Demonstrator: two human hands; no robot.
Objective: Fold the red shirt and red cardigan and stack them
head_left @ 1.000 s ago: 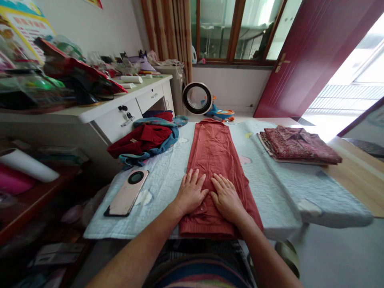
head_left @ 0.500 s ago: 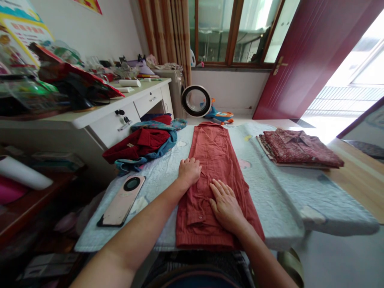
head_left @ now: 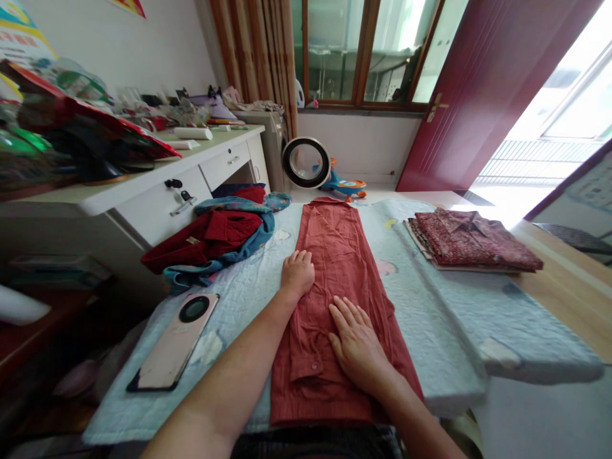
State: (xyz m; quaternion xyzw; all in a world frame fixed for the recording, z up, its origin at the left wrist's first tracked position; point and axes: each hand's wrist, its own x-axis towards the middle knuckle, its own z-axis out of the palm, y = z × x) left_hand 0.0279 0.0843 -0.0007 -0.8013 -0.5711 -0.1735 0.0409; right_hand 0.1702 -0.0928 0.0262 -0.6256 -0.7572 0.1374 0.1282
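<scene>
Red garment (head_left: 335, 255) meets left hand (head_left: 297, 274) (pinching, perhaps).

Daylight glares through the doorway (head_left: 540, 137); the left edge seems blurred.

Brick-red shirt (head_left: 337, 255): plain cloth, spread flat, folded lengthwise into a long strip, wider toward the hem. Lies to the right of the phone (head_left: 172, 347), apart from it. Collar (head_left: 329, 200) well beyond the phone; straight hem (head_left: 325, 411) closer than its near end. Sleeve folded along the strip, buttoned cuff (head_left: 305, 370) uppermost near hem. Surface creased throughout.
</scene>
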